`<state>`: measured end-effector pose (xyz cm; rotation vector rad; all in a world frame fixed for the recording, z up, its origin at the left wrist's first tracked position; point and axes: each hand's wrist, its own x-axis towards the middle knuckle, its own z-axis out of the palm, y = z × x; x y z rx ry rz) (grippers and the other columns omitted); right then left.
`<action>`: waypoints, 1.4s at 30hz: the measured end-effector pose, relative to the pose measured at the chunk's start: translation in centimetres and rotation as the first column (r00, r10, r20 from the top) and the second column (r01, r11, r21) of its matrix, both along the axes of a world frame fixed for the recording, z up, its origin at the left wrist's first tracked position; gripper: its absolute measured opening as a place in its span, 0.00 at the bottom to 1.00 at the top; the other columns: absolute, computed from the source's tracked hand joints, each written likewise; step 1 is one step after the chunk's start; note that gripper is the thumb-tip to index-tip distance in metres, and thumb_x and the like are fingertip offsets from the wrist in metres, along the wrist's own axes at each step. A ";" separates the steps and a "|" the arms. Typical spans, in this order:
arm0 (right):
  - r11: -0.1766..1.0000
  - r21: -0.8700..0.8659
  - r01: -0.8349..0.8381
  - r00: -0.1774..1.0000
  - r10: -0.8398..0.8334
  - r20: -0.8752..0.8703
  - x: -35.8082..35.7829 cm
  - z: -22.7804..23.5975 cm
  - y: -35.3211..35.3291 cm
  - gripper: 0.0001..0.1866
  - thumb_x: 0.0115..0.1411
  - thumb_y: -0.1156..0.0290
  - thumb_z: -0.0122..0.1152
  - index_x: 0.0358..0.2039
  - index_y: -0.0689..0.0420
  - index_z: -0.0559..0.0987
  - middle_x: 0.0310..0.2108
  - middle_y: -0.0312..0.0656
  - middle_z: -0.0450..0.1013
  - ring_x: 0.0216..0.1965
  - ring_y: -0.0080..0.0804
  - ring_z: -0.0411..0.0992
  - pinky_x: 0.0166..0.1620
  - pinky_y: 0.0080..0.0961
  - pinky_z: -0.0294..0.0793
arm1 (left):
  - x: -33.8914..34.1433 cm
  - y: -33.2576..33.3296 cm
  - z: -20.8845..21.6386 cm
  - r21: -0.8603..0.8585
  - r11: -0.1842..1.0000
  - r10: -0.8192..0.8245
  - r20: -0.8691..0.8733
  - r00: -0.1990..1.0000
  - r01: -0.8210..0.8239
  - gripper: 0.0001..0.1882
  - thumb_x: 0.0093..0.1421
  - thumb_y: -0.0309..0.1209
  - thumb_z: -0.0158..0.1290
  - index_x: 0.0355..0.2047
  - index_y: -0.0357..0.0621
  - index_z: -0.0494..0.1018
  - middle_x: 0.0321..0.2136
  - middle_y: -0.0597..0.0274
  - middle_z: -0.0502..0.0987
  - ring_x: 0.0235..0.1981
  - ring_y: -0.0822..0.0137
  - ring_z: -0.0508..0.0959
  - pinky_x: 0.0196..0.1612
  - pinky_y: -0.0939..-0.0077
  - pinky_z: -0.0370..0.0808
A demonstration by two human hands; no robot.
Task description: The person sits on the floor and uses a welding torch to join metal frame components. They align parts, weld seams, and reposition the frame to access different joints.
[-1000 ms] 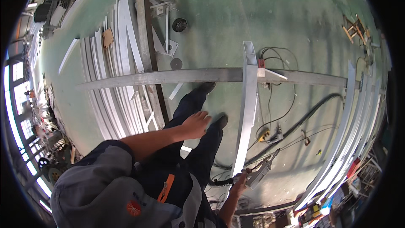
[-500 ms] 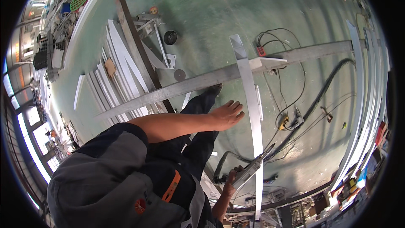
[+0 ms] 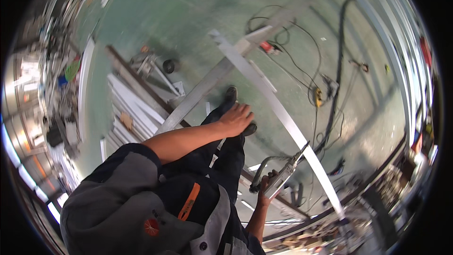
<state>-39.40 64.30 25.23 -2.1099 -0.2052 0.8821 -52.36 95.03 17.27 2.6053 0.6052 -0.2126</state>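
Note:
My right hand (image 3: 269, 183) is closed around a silver-grey welding gun (image 3: 281, 179) with a slim pointed nozzle; a thick dark hose (image 3: 260, 170) hangs from its grip. The nozzle tip lies across a long, bright metal square tube (image 3: 276, 101) in this view; whether it touches cannot be told. Toward its far end, the tube crosses a grey metal beam (image 3: 200, 93). My left hand (image 3: 237, 119) is held left of the tube, apart from it, with loosely bent fingers and nothing in them. Below it show my dark shoes (image 3: 230, 94).
Long metal profiles (image 3: 127, 106) lie on the floor at left beside a brown beam (image 3: 137, 81). More long profiles (image 3: 394, 42) stand along the right. A red tool (image 3: 267, 46), a yellow tool (image 3: 318, 97), loose cables and a thick black hose (image 3: 340, 42) lie on the green floor.
The view has turned, so tube and beam now slant differently. My left hand sits farther from the tube, its fingers bent. My right hand still holds the welding gun.

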 end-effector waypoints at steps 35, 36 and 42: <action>-0.689 0.625 0.367 -0.471 -0.717 -0.514 -0.4 9.8 -32.6 0.20 0.65 0.59 0.64 0.55 0.48 0.75 0.37 0.38 0.76 0.32 0.33 0.75 0.34 0.35 0.78 | 27.6 1.1 -2.1 0.013 0.960 -0.224 -0.558 0.799 0.278 0.38 0.43 0.41 0.75 0.51 0.31 0.78 0.48 0.36 0.82 0.52 0.43 0.82 0.55 0.56 0.79; -0.700 0.607 0.377 -0.485 -0.707 -0.514 0.0 9.3 -34.0 0.20 0.65 0.59 0.64 0.55 0.48 0.75 0.37 0.38 0.76 0.32 0.33 0.75 0.34 0.35 0.78 | 30.2 -1.5 -2.6 0.015 0.963 -0.219 -0.541 0.812 0.269 0.37 0.43 0.41 0.74 0.51 0.31 0.78 0.48 0.37 0.82 0.52 0.43 0.82 0.55 0.56 0.79; -0.706 0.549 0.447 -0.481 -0.707 -0.518 5.5 8.9 -45.7 0.20 0.66 0.62 0.61 0.57 0.49 0.75 0.39 0.39 0.75 0.34 0.32 0.74 0.35 0.33 0.78 | 39.3 -19.8 -5.0 -0.040 0.941 -0.314 -0.480 0.819 0.337 0.34 0.46 0.43 0.70 0.49 0.32 0.80 0.47 0.37 0.83 0.50 0.43 0.83 0.55 0.56 0.79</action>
